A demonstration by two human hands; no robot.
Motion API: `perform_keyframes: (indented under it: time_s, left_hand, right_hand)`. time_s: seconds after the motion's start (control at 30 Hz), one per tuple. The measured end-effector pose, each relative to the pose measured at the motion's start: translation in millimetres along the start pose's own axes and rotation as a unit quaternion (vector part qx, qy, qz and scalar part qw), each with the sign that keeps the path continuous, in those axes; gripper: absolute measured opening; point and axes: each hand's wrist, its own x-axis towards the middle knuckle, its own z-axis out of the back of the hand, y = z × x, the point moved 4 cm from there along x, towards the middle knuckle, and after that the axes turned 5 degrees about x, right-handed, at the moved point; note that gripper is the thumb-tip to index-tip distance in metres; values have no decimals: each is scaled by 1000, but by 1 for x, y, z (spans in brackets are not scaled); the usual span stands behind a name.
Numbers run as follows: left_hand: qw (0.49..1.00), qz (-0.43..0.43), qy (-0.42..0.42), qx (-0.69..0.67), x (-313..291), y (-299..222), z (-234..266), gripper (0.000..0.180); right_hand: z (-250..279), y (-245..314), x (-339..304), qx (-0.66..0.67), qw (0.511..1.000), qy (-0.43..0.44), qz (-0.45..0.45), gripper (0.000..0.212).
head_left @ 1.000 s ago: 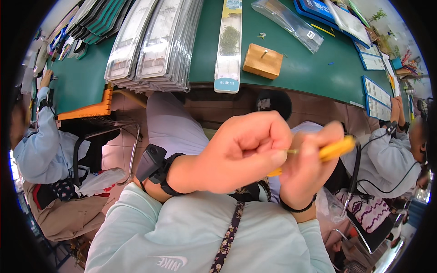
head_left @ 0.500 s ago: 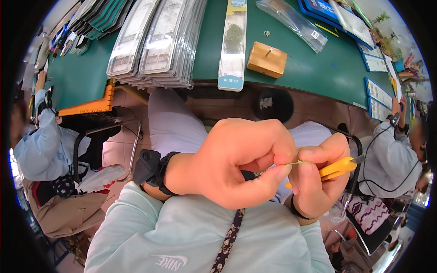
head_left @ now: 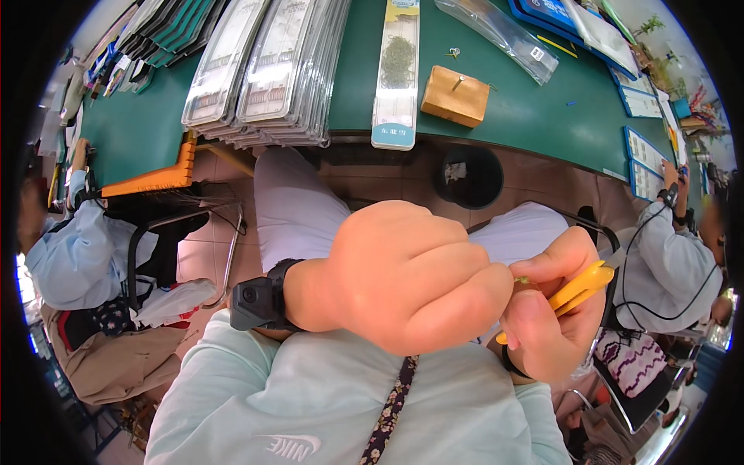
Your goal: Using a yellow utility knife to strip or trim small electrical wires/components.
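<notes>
My left hand (head_left: 418,279) is closed, with its back and knuckles turned up and its fingertips hidden; whatever it holds cannot be seen. It meets my right hand (head_left: 554,310) in front of my body. Between thumb and forefinger, my right hand pinches a thin green strand (head_left: 521,280) that looks bunched or knotted. The same hand keeps a small yellow two-armed tool (head_left: 583,287), which looks like thread snips, in its palm. The tool's grey metal end points up and to the right.
Ahead on the green table (head_left: 535,116) lie stacked clear plastic cases (head_left: 275,93), a long narrow package (head_left: 397,85), a wooden block (head_left: 456,97) with a metal pin, and a plastic sleeve (head_left: 504,35). A black bin (head_left: 469,178) stands below. Co-workers sit on both sides.
My left hand has rolled over and shifted slightly right; its thumb and fingertip pinch on the strand is now out of sight. The yellow tool has tilted more steeply upward in my right hand.
</notes>
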Motion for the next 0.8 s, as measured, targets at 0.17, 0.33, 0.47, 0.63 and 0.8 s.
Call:
perform_keyframes:
  time_s: [0.17, 0.33, 0.47, 0.63, 0.8]
  left_hand:
    - [998, -22, 10, 63, 0, -5, -1, 28]
    - [997, -22, 6, 67, -2, -5, -3, 29]
    - [997, -19, 1, 72, -3, -6, -4, 28]
    - [997, -17, -6, 71, -1, -8, -5, 25]
    - [999, 31, 24, -3, -2, -4, -4, 22]
  right_hand:
    - [0, 0, 0, -21, 999, -13, -23, 16]
    - [2, 0, 0, -69, 997, -34, -26, 11]
    - [4, -1, 0, -64, 997, -23, -34, 11]
    - [6, -3, -1, -55, 997, -37, -45, 10]
    - [8, -6, 2, -72, 997, -31, -16, 9]
